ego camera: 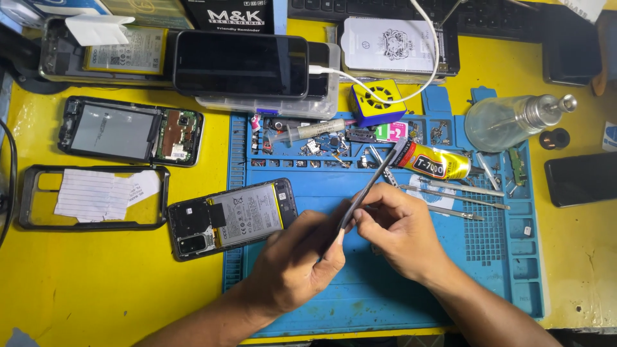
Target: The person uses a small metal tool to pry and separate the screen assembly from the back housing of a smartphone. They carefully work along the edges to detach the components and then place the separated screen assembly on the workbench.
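Observation:
My right hand (400, 232) grips a thin dark metal tool, likely tweezers (376, 180), whose free end slants up and to the right over the blue work mat (385, 295). The fingers of my left hand (294, 265) are curled, and its thumb and forefinger pinch the tool's lower end; anything small between them is hidden. Just left of my left hand an opened phone (234, 218) lies with its back cover off and its battery exposed, half on the mat.
A yellow glue tube (437, 164), loose metal tools (456, 189), a syringe (308, 130) and several small parts lie in the mat's trays. A glass bottle (508, 119) stands at the right. Other phones (241, 63), a dismantled phone (128, 132) and an empty frame (26, 199) rest on the yellow table.

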